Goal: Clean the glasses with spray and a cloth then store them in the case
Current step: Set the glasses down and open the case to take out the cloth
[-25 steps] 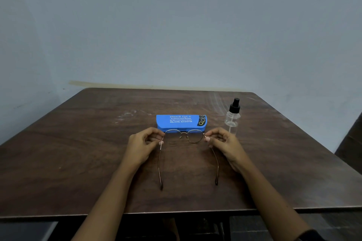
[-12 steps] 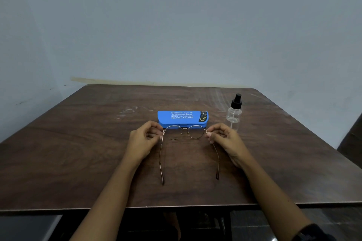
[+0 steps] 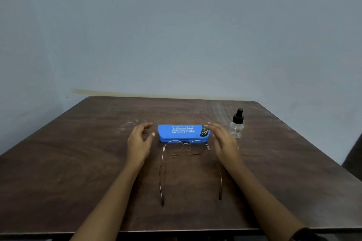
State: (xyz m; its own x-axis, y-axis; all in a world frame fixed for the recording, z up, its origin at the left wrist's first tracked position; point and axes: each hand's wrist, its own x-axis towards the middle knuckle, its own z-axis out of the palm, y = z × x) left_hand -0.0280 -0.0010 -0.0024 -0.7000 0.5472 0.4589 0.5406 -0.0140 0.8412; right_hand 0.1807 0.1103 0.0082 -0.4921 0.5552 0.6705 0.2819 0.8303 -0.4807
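Observation:
Thin metal-framed glasses (image 3: 186, 147) rest on the brown wooden table (image 3: 78, 162) with their arms unfolded toward me. Just behind them lies a shut blue case (image 3: 181, 133) with white lettering. A small clear spray bottle (image 3: 237, 124) with a black nozzle stands upright to the case's right. My left hand (image 3: 139, 141) hovers open beside the case's left end, not touching it. My right hand (image 3: 223, 141) is open at the case's right end, fingertips over its corner. No cloth is visible.
A plain pale wall rises behind the table's far edge. The table's near edge (image 3: 176, 230) runs below my forearms. A dark object (image 3: 352, 158) shows at the right border. White scuff marks (image 3: 127, 125) lie left of the case.
Both hands have let go of the glasses' hinges and moved forward and apart to the two ends of the blue case. The glasses now lie free on the table.

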